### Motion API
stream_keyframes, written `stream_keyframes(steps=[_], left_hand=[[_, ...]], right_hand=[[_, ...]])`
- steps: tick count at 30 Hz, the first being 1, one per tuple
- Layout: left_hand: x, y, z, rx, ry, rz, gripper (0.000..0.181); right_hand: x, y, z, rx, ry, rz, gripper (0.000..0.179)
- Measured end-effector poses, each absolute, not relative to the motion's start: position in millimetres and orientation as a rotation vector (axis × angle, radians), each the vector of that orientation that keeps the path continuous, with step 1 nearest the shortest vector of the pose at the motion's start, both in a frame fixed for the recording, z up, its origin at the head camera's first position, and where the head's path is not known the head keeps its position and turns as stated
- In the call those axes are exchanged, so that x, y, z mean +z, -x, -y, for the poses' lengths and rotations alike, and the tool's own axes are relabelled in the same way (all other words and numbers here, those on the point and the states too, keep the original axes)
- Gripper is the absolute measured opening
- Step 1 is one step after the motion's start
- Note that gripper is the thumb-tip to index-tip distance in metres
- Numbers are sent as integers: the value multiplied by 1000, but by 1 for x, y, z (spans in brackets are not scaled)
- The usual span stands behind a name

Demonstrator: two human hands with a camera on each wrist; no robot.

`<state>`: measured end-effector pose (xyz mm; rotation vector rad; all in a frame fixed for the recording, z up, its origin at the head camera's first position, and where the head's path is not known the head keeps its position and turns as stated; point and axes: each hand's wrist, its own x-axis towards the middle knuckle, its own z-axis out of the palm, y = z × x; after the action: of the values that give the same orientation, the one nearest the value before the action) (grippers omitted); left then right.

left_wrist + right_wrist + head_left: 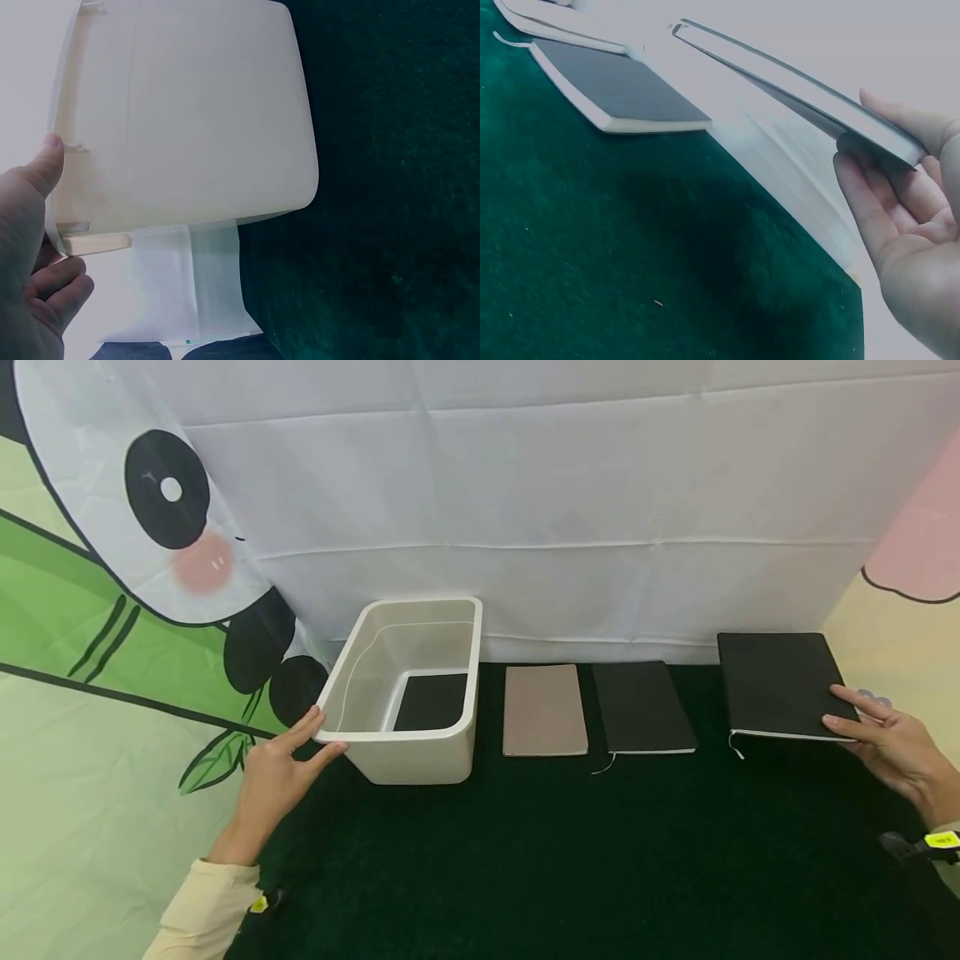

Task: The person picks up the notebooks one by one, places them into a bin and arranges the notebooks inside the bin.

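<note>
My left hand (276, 787) pinches the near left corner of a cream plastic bin (408, 762), thumb outside the rim. A flat black thing (433, 702), likely a notebook, lies on the bin's floor. At the right, my right hand (903, 756) grips a black notebook (776, 683) by its near right corner. In the right wrist view the held notebook (795, 86) is raised off the table, its page edges towards the camera. Between bin and right hand lie a beige-pink notebook (543, 710) and another black notebook (643, 706) with a pale ribbon.
A dark green cloth (570, 860) covers the table. Behind it hangs a creased white sheet (555, 485), with a printed cartoon backdrop (90, 610) at the left. The two lying notebooks are set side by side near the table's back edge.
</note>
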<state>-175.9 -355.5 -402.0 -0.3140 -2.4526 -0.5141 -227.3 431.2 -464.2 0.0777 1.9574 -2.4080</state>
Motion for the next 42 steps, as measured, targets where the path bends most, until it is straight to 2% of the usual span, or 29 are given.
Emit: stream_keyframes(steps=[11, 19, 42], left_hand=[[-400, 175, 356, -554, 337, 2441, 63], [-399, 177, 357, -548, 353, 2444, 65], [-396, 176, 359, -515, 349, 2487, 64]], right_hand=[[-449, 225, -413, -2466, 130, -1764, 52], [-443, 225, -397, -2446, 280, -1647, 55], [-391, 230, -318, -2492, 449, -1324, 55]])
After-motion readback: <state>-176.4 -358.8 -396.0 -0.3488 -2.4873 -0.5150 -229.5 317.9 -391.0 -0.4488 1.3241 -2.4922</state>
